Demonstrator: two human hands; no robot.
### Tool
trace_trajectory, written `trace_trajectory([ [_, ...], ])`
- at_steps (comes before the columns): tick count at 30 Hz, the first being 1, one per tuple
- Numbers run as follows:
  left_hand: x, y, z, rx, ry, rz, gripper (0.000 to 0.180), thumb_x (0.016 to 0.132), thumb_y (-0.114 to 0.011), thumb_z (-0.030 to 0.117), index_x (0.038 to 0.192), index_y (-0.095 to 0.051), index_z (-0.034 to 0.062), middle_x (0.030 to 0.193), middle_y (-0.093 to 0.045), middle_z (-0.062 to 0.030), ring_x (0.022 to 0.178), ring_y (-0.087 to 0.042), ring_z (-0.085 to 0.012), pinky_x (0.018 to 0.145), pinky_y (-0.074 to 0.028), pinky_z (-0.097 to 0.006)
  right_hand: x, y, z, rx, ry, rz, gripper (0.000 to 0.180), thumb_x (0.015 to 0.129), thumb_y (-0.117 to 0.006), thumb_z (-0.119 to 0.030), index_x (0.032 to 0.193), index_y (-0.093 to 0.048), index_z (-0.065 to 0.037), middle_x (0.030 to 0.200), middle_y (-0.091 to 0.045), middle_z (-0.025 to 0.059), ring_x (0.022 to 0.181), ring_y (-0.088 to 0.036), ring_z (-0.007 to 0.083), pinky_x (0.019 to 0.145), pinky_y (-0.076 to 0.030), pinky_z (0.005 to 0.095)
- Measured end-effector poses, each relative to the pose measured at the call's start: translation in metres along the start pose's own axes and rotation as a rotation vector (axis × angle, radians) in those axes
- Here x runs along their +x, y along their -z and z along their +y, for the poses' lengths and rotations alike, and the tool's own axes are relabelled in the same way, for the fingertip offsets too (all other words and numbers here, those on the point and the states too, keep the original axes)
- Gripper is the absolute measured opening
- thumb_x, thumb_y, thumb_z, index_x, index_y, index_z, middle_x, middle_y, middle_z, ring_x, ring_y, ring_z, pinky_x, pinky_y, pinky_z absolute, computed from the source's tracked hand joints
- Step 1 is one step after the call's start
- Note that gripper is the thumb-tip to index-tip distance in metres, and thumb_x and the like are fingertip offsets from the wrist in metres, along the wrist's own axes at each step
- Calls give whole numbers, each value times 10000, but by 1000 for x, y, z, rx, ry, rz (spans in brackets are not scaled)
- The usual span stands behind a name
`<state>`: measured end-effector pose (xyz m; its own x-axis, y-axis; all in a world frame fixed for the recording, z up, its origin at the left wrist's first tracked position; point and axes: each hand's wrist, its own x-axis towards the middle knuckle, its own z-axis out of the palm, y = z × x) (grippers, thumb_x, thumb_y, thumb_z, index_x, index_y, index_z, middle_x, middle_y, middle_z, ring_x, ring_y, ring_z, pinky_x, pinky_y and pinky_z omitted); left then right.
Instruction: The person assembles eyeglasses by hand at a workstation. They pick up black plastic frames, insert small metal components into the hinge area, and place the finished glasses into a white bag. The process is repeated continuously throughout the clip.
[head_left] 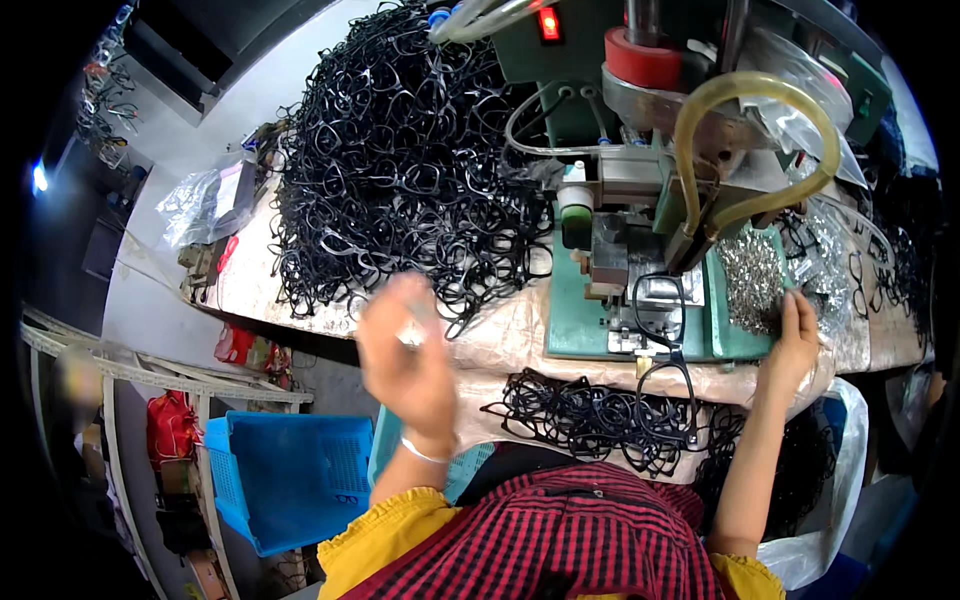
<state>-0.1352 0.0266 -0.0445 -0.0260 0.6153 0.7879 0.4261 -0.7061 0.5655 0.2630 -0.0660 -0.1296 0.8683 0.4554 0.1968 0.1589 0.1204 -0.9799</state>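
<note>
My left hand (408,355) is raised at the front edge of a big heap of black glasses frames (400,170). It is smeared by motion, so its fingers and anything in them cannot be made out. At the right, my right hand (793,345) has its fingers stretched out at the right rim of a green tray (715,310). Small shiny metal parts (750,275) fill that tray. Between the hands, a black glasses frame (672,355) hangs at the metal fixture of a green bench machine (580,325), touched by neither hand.
More black frames (600,420) lie along the table's near edge before me. A yellowish hose (830,130) loops from the machine's head, above the tray. A blue plastic crate (290,480) stands low at the left. Clear plastic bags (200,205) lie at the far left.
</note>
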Motion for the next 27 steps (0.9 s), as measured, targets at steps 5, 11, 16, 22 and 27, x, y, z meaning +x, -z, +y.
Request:
trace_trajectory([
  [5,108,-15,-15,376,-242,-44,105,864,-701,39,968,-713,42,1095,-689,-74,996,-592,-228,885,-450,-353,17,-42,14,93,19,-50,196,916,-671,-45,1106,-692,1,1024,-702,50,917,-635,121,858,-493,238],
  [11,98,-71,-143,684,-501,-629,281,687,-635,-5,946,-712,70,913,-585,-102,877,-584,-309,756,-488,-412,-5,-67,-35,-117,195,-206,112,881,-696,-41,981,-722,0,930,-727,45,876,-652,111,811,-495,241],
  [16,87,-61,-150,501,-286,-419,326,702,-579,-82,993,-684,19,912,-606,-152,871,-613,-355,776,-509,-404,-20,-14,-35,-443,313,-128,130,822,-704,-34,948,-732,-11,916,-726,97,883,-677,210,846,-498,299],
  [22,75,-38,-146,-298,325,2,214,980,-514,-34,1177,-584,10,1089,-598,-62,962,-604,-133,879,-544,-267,-44,34,-40,-308,125,-51,115,834,-703,-14,946,-727,-3,942,-703,69,882,-650,175,833,-497,309],
  [27,91,-46,-134,168,69,2,181,1004,-574,84,1160,-539,0,1046,-570,-58,843,-603,-108,752,-552,-236,-38,-46,-109,-191,454,-378,101,771,-704,-16,870,-722,-26,896,-707,88,838,-661,203,787,-492,305],
])
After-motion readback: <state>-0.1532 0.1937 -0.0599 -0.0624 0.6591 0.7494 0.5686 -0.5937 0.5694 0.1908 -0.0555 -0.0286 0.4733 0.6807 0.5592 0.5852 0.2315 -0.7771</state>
